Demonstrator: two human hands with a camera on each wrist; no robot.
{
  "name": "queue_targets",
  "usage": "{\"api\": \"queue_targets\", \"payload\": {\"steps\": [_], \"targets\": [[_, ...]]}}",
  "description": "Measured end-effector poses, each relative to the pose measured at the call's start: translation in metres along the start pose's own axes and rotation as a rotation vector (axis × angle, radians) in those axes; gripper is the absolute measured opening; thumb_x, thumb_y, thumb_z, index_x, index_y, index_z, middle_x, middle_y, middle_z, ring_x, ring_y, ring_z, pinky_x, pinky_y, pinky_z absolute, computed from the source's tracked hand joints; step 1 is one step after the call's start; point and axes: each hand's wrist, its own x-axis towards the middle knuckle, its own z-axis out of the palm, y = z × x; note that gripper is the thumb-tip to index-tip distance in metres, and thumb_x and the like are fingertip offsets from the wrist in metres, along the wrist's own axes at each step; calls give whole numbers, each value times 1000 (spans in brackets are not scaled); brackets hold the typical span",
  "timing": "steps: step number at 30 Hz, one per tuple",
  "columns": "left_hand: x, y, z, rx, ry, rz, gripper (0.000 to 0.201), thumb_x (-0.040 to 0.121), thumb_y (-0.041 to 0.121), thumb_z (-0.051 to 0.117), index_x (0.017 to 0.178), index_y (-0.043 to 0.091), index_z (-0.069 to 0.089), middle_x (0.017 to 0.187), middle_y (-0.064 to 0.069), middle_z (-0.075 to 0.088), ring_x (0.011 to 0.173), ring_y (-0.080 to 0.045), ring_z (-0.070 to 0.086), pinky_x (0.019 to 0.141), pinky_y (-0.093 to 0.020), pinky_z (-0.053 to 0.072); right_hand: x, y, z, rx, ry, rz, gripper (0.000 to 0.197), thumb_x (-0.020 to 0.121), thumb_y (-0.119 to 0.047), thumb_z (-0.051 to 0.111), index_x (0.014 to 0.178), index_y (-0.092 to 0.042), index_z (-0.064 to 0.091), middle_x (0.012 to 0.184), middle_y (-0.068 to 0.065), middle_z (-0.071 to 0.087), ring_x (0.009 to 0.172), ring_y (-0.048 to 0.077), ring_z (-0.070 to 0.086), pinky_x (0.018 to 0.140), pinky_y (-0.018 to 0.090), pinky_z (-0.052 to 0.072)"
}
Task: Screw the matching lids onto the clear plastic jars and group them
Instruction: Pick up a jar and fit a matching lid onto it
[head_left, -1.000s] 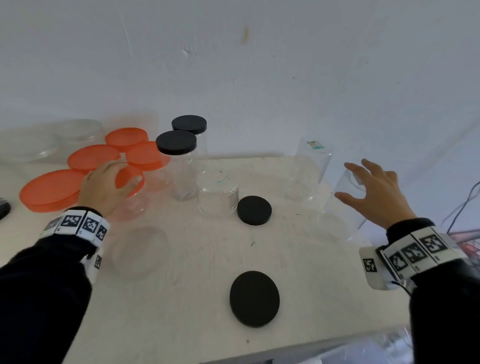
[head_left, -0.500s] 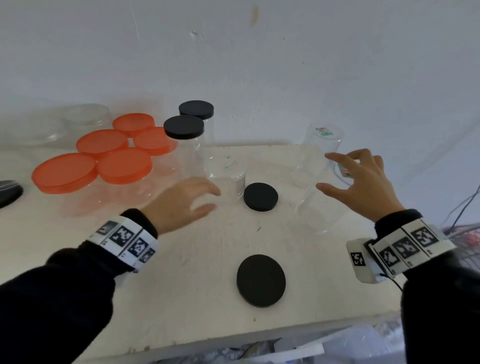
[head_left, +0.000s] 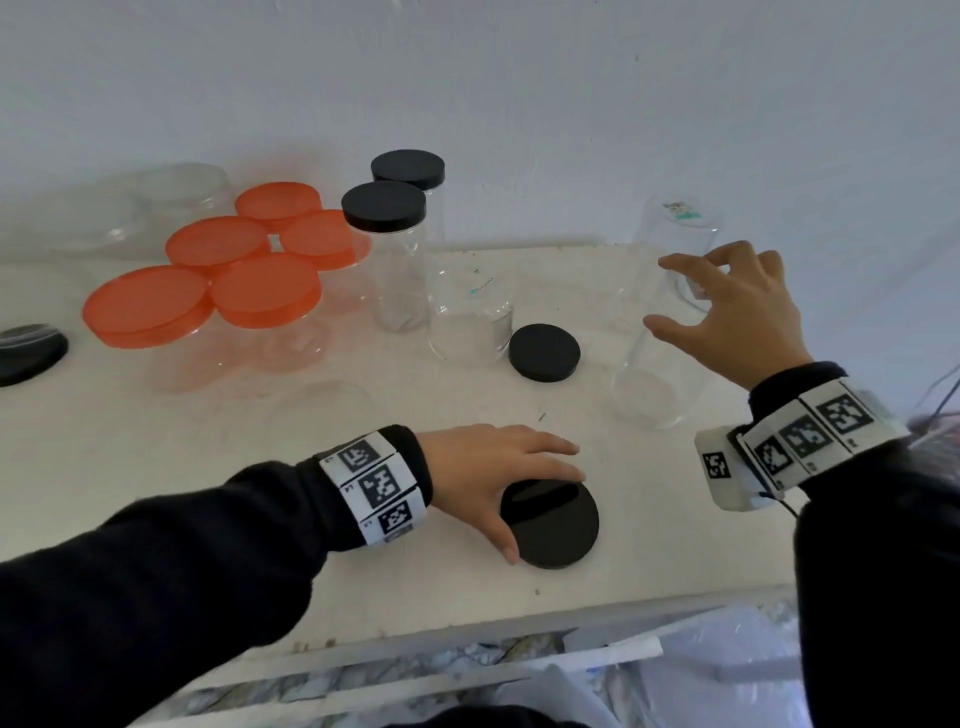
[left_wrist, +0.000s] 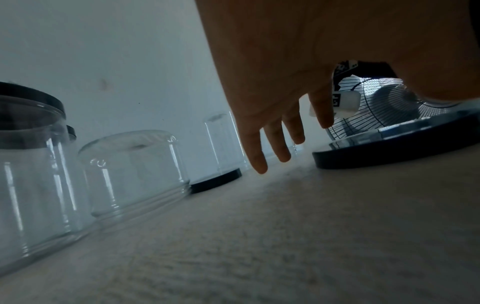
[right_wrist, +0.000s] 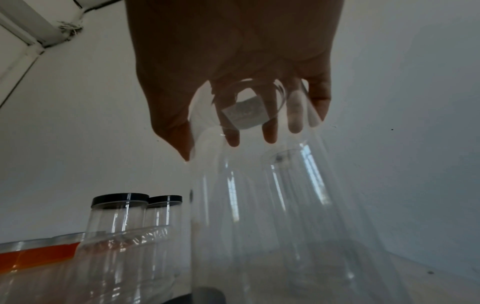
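Reaching left hand (head_left: 485, 475) flat, fingers straight, over large black lid (head_left: 558, 525); right hand (head_left: 737, 306) spread, clasping upturned clear jar (head_left: 657, 364).

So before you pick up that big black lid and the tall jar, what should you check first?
1. Left hand over the big black lid: ok, thumb at its near edge.
2. Lid gripped: not ok, fingers straight.
3. Right hand on the tall clear jar: ok, fingers at its top.
4. Jar mouth up: not ok, it stands upside down.
5. Lid fits this jar: cannot tell.
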Motion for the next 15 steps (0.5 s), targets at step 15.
{"api": "queue_targets", "payload": {"steps": [15], "targets": [[11, 8, -1, 36, -61, 24, 87, 71, 30, 79, 142, 14, 31, 148, -2, 29, 133, -18, 26, 104, -43, 37, -3, -6, -4, 1, -4, 3, 52, 74, -42, 71, 122, -27, 57, 117, 7, 48, 112, 29, 38, 71, 34, 37]]}}
